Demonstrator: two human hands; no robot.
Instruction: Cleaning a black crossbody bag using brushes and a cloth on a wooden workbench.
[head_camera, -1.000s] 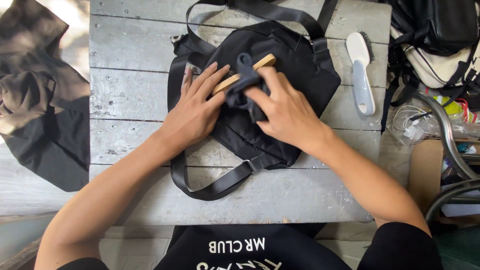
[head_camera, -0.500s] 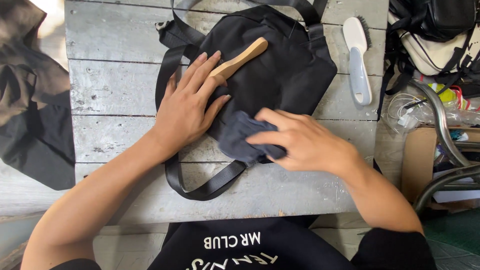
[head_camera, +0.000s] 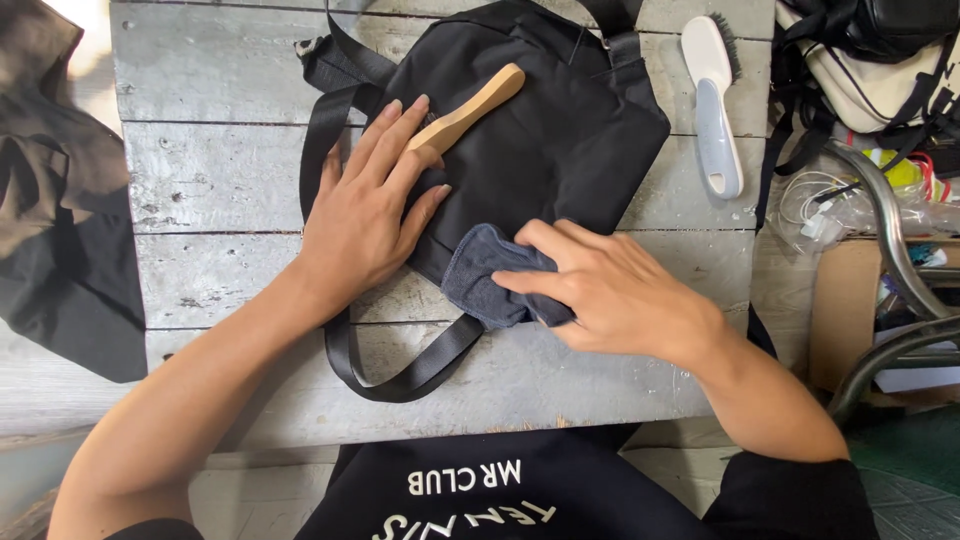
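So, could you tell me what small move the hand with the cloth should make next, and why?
Probably slide the right hand and its dark blue cloth up across the black bag. The cloth sits at the bag's lower edge, partly on the grey table, while the left hand presses the bag flat beside the wooden brush.

Black bag (head_camera: 560, 130): top cut off by the frame edge at 12 o'clock, lower corner hidden under the dark cloth (head_camera: 485, 275) and the right hand (head_camera: 620, 295) — the cloth's far end is itself covered by those fingers. Wooden brush (head_camera: 470, 108): only the handle shows, its head hidden beneath the left hand (head_camera: 365, 215) at 9 o'clock of the bag; the strap (head_camera: 400, 375) also passes out of sight under that palm. At 2 to 3 o'clock the pile of bags (head_camera: 870, 60) and tangled cords (head_camera: 815, 215) is cropped by the frame — items too cluttered to tell apart.
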